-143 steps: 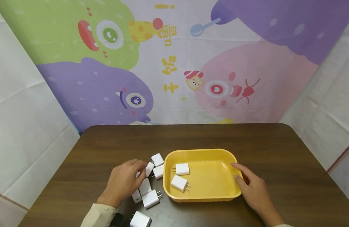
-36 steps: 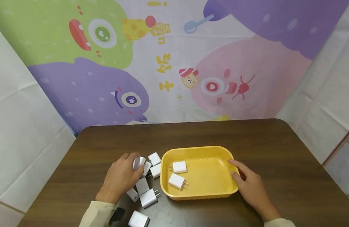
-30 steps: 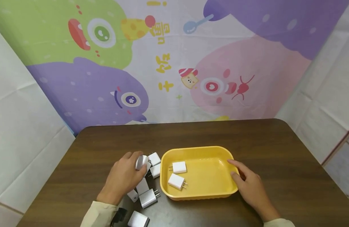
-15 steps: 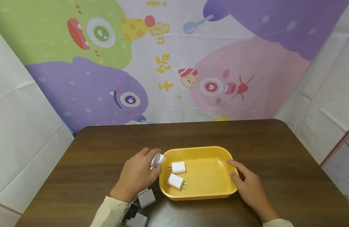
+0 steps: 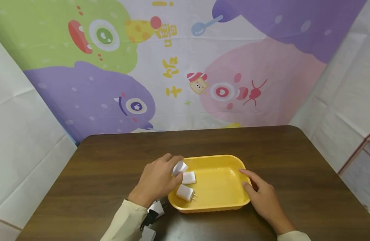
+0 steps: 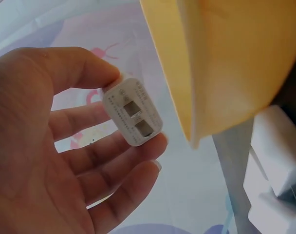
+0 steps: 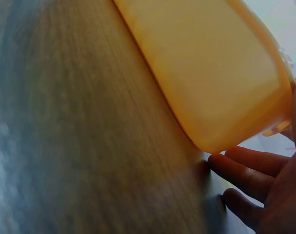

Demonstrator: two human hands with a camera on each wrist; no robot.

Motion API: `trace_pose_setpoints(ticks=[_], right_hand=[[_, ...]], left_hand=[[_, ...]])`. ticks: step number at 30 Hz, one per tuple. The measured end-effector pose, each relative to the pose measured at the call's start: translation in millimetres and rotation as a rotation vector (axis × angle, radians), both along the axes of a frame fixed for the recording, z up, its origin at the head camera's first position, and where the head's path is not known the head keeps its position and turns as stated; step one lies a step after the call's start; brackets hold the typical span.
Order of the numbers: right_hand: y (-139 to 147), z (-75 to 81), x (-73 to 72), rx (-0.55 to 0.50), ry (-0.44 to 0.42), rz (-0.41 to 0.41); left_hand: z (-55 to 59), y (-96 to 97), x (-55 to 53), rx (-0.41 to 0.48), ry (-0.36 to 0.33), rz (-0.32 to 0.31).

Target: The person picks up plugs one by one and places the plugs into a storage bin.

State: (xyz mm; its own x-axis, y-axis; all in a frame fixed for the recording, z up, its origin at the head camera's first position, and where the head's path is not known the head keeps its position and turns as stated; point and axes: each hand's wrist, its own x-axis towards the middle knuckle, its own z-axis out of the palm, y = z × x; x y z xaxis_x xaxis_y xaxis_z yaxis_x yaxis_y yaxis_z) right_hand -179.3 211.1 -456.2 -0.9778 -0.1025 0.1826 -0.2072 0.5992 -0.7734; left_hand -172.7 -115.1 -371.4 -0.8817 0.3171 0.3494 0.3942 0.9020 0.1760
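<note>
My left hand (image 5: 156, 182) pinches a white charger plug (image 5: 179, 167) between thumb and fingers, over the left end of a yellow plastic basin (image 5: 219, 187). In the left wrist view, two ports and small print show on the end face of this charger plug (image 6: 122, 96). Two more white plugs lie in the basin: one (image 5: 189, 177) by my fingertips, the other (image 5: 184, 193) nearer the front with prongs pointing right. My right hand (image 5: 264, 202) holds the basin's right end, thumb and index finger over the rim. In the right wrist view, other fingers (image 7: 243, 173) lie outside the wall.
Left of the basin, a white plug (image 5: 158, 208) and another (image 5: 148, 233) show partly beside my left sleeve (image 5: 124, 221). Several white plugs (image 6: 274, 151) appear at the right of the left wrist view. The dark wooden table (image 5: 118, 154) ends at a cartoon-printed cloth (image 5: 179, 110).
My left hand picked up a white plug from the pile at left, lifted it and carried it right over the basin's rim. The right hand keeps its place on the basin.
</note>
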Motion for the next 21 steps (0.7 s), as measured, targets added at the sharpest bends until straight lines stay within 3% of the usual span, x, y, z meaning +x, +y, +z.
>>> trace_pose_setpoints(ticks=[12, 21], right_hand=[[-2.7, 0.2, 0.1, -0.004, -0.013, 0.009], [-0.4, 0.6, -0.3, -0.008, 0.004, 0.006]], left_hand=[[4.7, 23.8, -12.7, -0.081, -0.102, -0.086], [10.2, 54.3, -30.1, -0.192, -0.21, -0.143]])
